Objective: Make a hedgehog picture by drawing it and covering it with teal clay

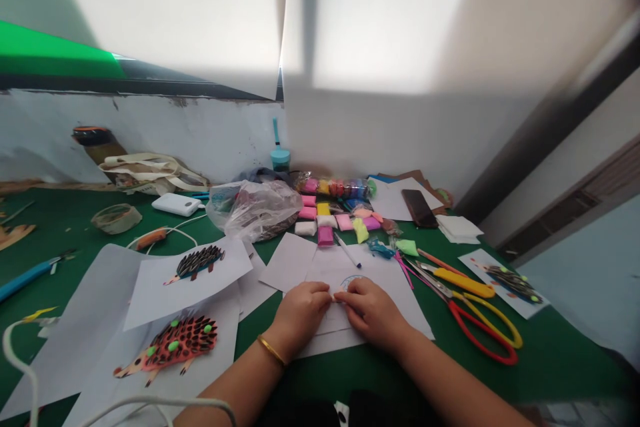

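Observation:
My left hand [304,312], with a gold bangle [271,350] on the wrist, and my right hand [373,312] meet over white paper [395,290] at the table's front. Both are closed in a pinch, fingertips almost touching. Whatever sits between them is too small to make out. Just beyond the right fingers, part of a blue drawn outline [353,280] shows; the hand covers the rest. A white marker [349,251] with a dark cap lies past the hands. Several colourful clay packets [325,235] are spread behind it.
Red-and-yellow scissors [480,327] and a yellow-handled cutter [464,281] lie right, near a phone [419,207]. Hedgehog pictures lie on a left sheet [200,267], a lower sheet [220,363] and a right card [505,283]. A plastic bag [255,207] and white cable [160,401] occupy the left.

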Available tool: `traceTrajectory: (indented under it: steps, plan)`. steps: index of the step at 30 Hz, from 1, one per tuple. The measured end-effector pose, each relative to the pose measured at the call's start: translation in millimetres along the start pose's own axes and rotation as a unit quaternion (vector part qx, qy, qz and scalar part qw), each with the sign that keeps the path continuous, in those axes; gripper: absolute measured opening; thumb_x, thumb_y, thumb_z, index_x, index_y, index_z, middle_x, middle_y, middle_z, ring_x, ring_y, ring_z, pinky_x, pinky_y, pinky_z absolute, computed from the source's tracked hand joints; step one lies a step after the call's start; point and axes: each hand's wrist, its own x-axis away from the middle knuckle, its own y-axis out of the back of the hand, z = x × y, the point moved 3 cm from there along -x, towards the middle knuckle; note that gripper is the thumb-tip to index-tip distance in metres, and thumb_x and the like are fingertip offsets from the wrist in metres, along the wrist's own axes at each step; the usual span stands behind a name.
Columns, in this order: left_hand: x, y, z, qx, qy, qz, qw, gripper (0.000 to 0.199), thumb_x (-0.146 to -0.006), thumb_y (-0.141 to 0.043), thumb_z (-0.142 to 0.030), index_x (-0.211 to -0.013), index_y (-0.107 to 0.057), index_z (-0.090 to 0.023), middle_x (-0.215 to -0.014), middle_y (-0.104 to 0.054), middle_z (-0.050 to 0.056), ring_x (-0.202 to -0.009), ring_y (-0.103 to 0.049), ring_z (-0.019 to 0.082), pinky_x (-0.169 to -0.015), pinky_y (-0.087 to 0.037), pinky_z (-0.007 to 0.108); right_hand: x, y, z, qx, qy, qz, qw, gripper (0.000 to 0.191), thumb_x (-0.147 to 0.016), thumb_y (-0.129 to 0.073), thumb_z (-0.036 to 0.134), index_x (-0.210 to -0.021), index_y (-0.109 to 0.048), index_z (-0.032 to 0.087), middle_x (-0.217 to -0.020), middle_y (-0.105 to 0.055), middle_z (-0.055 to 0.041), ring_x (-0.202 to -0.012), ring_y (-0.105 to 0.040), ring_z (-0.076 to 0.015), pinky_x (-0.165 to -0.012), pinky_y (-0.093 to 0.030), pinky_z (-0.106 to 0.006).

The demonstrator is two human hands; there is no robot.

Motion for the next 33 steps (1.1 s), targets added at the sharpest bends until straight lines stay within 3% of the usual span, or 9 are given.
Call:
traceTrajectory:
  steps: [8, 16, 22, 33]
  plan:
    - [1.4, -0.9, -5.1, -0.059, -0.031, 0.050, 0.996, 0.022, -0.093, -0.055, -0.019, -0.106, -0.073, -0.022, -0.115, -0.070, 0.007, -0.104, -0.065, 0.025, -0.092, -0.052, 0.038, -0.6, -1.5, 3.5, 0.029, 0.036, -0.009, 0.999, 0.035, -0.082, -0.057, 0.011, -0.111, -0.071, 0.027, -0.088, -0.058, -0.0058, -0.083, -0.052, -0.0202, -0.074, -0.043, -0.034]
    - [5.8, 4.9, 0.1, 0.006, 0.010, -0.017, 1.000, 0.025, -0.091, -0.052, -0.017, -0.107, -0.072, -0.021, -0.116, -0.071, 0.006, -0.105, -0.066, 0.022, -0.094, -0.053, 0.036, 2.5, 0.4, -0.7, -0.021, 0.018, -0.045, 0.999, 0.031, -0.087, -0.054, 0.013, -0.110, -0.072, 0.025, -0.092, -0.062, -0.0071, -0.085, -0.057, -0.0200, -0.075, -0.049, -0.033]
    - [6.1, 5.5, -8.8, -0.028, -0.037, 0.003, 0.999, 0.026, -0.088, -0.057, -0.017, -0.109, -0.071, -0.025, -0.119, -0.068, 0.006, -0.106, -0.064, 0.024, -0.092, -0.053, 0.041, 2.8, 0.1, -0.8, -0.013, 0.014, -0.045, 0.999, 0.031, -0.086, -0.055, 0.013, -0.108, -0.073, 0.026, -0.090, -0.063, -0.0064, -0.085, -0.058, -0.0198, -0.076, -0.050, -0.033]
    - [5.0, 7.5, -7.8, -0.013, -0.017, -0.018, 1.000, 0.028, -0.089, -0.053, -0.018, -0.111, -0.070, -0.022, -0.120, -0.067, 0.008, -0.106, -0.063, 0.024, -0.093, -0.053, 0.040, 2.7, 4.2, -4.7, -0.035, -0.013, -0.082, 0.996, 0.029, -0.084, -0.054, 0.010, -0.101, -0.073, 0.023, -0.087, -0.065, -0.0058, -0.083, -0.060, -0.0192, -0.076, -0.050, -0.031]
